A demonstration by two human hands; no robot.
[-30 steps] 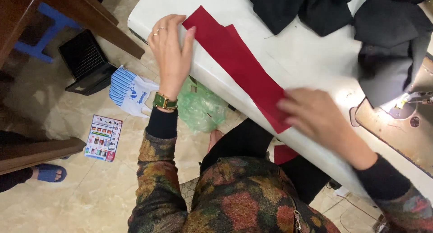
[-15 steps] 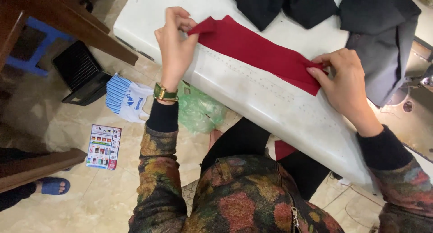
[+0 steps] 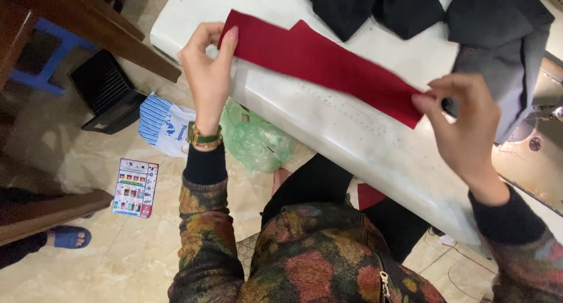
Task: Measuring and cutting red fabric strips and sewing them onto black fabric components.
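Note:
A long strip of dark red fabric [image 3: 319, 65] is stretched just above the white table [image 3: 346, 136]. My left hand [image 3: 206, 74] pinches its left end near the table's corner; a watch with a green band sits on that wrist. My right hand [image 3: 463, 124] pinches the strip's right end between thumb and fingertips. A second red layer shows along the strip's upper edge.
Black and grey garments [image 3: 469, 21] lie at the table's far side. On the tiled floor are a green plastic bag [image 3: 255, 142], a blue striped bag [image 3: 164, 124], a printed leaflet [image 3: 135, 187] and a black crate [image 3: 105, 92]. Another person's foot in a blue slipper [image 3: 67, 237] is at left.
One second ago my hands pressed the strip flat on the table. Both hands have since taken its ends and pulled it out straight, with the strip now held level.

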